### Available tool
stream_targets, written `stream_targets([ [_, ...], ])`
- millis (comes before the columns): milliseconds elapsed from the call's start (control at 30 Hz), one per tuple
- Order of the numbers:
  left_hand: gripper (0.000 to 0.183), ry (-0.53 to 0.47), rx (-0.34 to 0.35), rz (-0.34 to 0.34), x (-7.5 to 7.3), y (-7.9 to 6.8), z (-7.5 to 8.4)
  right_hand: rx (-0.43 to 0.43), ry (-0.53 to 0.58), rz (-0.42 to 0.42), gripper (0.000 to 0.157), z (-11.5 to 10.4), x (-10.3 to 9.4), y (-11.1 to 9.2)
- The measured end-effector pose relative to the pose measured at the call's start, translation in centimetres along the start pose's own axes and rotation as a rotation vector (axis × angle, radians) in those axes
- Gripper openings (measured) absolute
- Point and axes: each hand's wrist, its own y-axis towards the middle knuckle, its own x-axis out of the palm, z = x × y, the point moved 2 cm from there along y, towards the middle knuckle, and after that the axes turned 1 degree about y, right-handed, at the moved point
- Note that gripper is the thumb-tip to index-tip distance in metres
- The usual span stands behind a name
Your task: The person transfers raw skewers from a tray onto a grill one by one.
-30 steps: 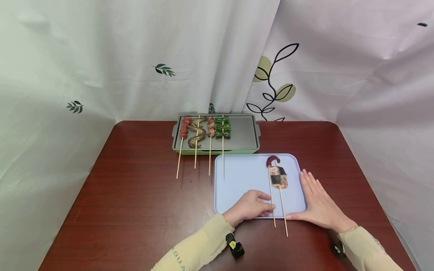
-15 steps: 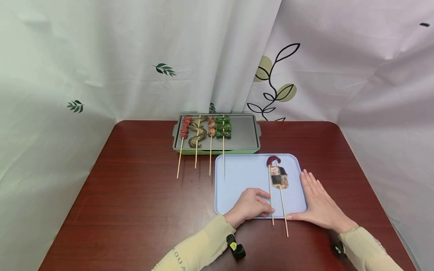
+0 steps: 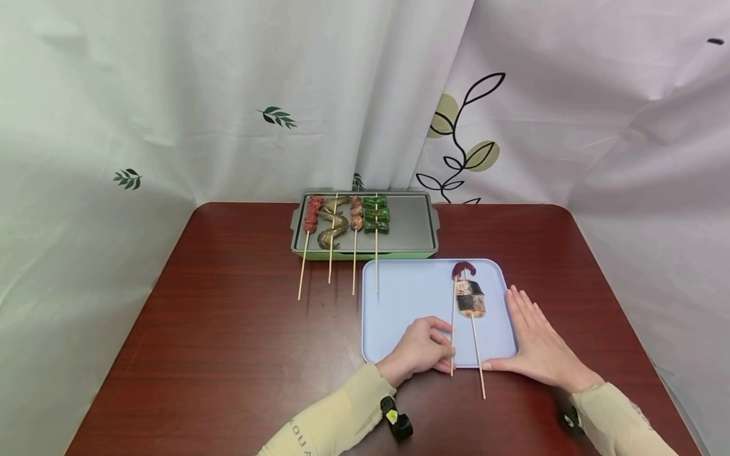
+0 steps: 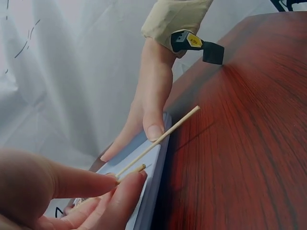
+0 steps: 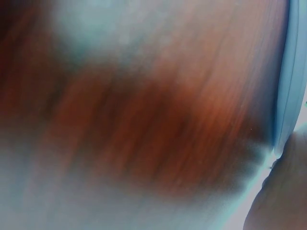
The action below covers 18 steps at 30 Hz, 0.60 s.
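Observation:
In the head view, my left hand [image 3: 422, 347] pinches the stick of a skewer with a dark red, curled tentacle-like piece [image 3: 464, 270] at its top. Thumb and finger meet near the stick's lower end [image 4: 139, 168], clearest in the left wrist view. Just right of it lies a second skewer with silvery-black chunks that look like fish [image 3: 471, 297]. Both are over a pale blue tray [image 3: 399, 304], sticks reaching past its front edge. My right hand [image 3: 538, 348] rests with straight fingers along the tray's right edge, thumb at the front corner near the second stick.
Behind the tray stands a grey grill pan [image 3: 407, 221] with a green base. Several skewers lie on its left part, including red chunks [image 3: 312, 214] and green pepper pieces [image 3: 375, 215]; their sticks overhang the front. A pale curtain [image 3: 285, 152] hangs behind the table [image 3: 239, 329].
The lower end of the pinched stick has shifted left with my left fingers, while its dark red piece has moved slightly right. My right hand and the tray have stayed put.

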Motion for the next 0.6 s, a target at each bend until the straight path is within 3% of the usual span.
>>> stream_targets([
  [333,0.034,0.026,0.079,0.017,-0.2,0.1,0.1,-0.007,0.002,0.008,0.142,0.0,0.1,0.0],
  [600,0.038,0.022,0.191,0.046,-0.8,0.1,1.1,0.004,0.004,0.008,0.143,0.0,0.1,0.0],
])
